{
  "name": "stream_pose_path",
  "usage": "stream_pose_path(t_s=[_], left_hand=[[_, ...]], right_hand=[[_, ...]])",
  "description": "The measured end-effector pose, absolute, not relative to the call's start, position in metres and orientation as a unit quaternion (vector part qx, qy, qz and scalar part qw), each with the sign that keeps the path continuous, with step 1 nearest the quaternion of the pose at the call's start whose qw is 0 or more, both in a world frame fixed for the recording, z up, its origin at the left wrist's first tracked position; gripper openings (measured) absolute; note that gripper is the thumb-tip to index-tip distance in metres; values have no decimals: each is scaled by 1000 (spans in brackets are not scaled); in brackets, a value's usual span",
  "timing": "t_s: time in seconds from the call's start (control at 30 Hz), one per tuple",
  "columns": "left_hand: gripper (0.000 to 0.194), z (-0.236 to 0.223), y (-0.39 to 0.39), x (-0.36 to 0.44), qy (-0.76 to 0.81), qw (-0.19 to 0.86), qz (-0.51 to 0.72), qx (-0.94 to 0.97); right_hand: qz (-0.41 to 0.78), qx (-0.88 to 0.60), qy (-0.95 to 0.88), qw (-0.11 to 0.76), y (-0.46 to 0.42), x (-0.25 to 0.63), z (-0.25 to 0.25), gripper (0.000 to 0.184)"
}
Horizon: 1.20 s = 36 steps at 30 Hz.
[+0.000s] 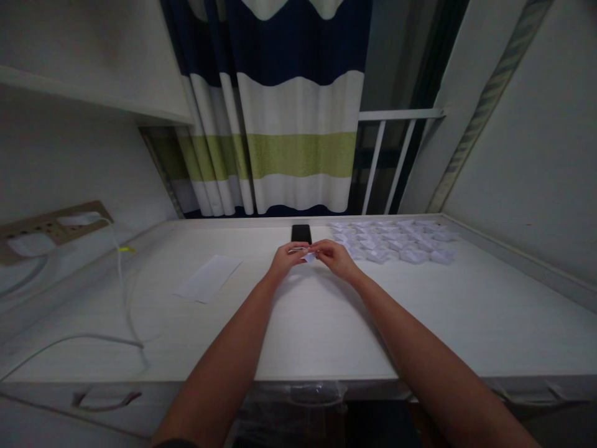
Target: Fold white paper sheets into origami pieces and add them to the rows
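A small piece of folded white paper (308, 256) is held between my two hands, a little above the middle of the desk. My left hand (285, 259) pinches it from the left. From the other side, my right hand (334, 256) grips its edge with thumb and fingers. Part of the paper is hidden behind the fingers. Just beyond the hands lies a black phone-like rectangle (301, 234). Several folded white paper pieces (375, 256) stand in rows to the right of my right hand.
White paper sheets (209, 277) lie left on the white desk (321, 336). A white cable (122, 280) runs from the wall sockets (58, 225) over the desk's left side. A striped curtain (298, 149) hangs behind. A drawer handle (106, 402) juts out below the front edge.
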<state>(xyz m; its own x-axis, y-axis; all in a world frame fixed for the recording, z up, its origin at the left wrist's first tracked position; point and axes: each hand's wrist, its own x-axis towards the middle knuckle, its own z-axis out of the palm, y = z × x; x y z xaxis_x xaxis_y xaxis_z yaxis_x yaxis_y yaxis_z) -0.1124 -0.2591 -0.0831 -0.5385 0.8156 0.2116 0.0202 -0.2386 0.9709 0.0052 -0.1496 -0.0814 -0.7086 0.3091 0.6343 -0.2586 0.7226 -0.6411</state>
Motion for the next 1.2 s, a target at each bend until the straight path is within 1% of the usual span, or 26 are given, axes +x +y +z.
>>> stream_pose_path(t_s=[0.3, 0.43, 0.53, 0.77, 0.97, 1.1, 1.2], left_hand=[[45, -86, -258, -113, 534, 280, 697, 389], [49, -88, -257, -114, 527, 270, 700, 400], [53, -89, -255, -115, 514, 283, 697, 412], [50, -89, -254, -114, 500, 299, 699, 416], [38, -88, -255, -111, 519, 303, 674, 430], [41, -88, -255, -112, 524, 304, 676, 420], [42, -88, -254, -112, 526, 308, 671, 422]], right_hand=[[350, -32, -862, 366, -148, 5, -79, 31], [345, -42, -862, 369, -150, 7, -77, 32], [356, -47, -854, 376, -150, 7, -77, 30], [383, -45, -846, 367, -149, 7, -75, 28], [410, -39, -832, 370, -150, 9, -73, 21], [454, -35, -814, 360, -151, 7, -76, 15], [494, -52, -791, 358, -150, 4, -78, 22]])
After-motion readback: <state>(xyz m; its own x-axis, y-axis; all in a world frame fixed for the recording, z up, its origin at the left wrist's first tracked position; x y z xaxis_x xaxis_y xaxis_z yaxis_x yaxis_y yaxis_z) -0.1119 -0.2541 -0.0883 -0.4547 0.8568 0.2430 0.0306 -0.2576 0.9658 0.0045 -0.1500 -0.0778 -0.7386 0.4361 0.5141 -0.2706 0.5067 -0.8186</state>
